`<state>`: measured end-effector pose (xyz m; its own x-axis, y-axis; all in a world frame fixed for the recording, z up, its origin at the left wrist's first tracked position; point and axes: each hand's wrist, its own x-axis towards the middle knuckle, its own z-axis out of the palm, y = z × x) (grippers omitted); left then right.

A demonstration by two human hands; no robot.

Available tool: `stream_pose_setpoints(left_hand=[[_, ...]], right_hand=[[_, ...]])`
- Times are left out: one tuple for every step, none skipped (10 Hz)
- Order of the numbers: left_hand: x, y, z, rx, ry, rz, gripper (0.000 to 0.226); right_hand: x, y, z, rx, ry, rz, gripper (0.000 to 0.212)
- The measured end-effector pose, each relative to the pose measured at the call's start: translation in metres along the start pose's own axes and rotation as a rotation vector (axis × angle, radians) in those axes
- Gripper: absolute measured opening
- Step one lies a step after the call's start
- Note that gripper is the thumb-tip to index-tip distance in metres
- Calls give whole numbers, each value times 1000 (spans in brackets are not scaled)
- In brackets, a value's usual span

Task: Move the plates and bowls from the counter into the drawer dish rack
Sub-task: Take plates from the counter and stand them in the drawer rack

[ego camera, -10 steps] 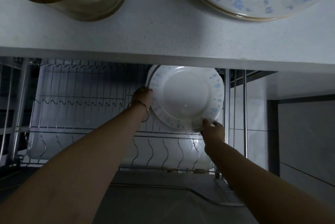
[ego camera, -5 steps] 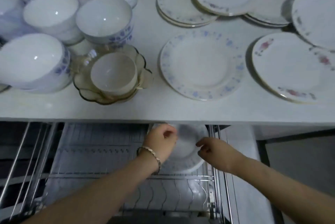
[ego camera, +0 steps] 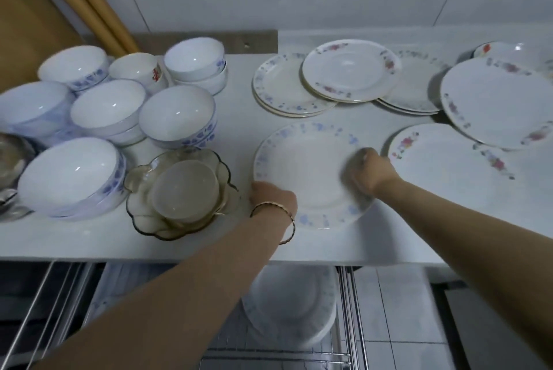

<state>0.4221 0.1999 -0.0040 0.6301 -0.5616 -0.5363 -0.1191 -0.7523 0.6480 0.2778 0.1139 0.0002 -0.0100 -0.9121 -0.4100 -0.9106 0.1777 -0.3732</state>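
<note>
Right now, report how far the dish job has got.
Done: plates stand in the drawer rack. In hand: the left hand and right hand are on the blue-flowered plate, grip blurred. Left: the bowls, amber glass dish and other plates on the counter.

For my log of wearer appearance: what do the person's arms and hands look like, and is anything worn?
Both forearms are bare, no sleeves or gloves in view. The left hand has a thin gold-coloured bracelet at its wrist. The right hand is motion-blurred; no jewellery shows on it.
</note>
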Motion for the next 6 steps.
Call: stream_pose_setpoints(left_hand=[[6,-10,3,204,-66,123,41],[8,-12,0,-2,-122,-37,48],[-1,-29,-3,-60,-174,-49,53],[-22,-49,-10,-115,-292,-72,59],[-51,-76,-30,-154,-436,-123,46],[-82,-113,-51,-78,-557,-136,67]], right_hand=[[-3,5,5,62,67,23,26],[-11,19,4,212,95,27,14],[-32,39,-1,390,121,63,24],[-61,62,-9,400,124,8,46],[-104,79,-17,398,11,-29,43],[-154,90,-10,294,-108,-57,23]])
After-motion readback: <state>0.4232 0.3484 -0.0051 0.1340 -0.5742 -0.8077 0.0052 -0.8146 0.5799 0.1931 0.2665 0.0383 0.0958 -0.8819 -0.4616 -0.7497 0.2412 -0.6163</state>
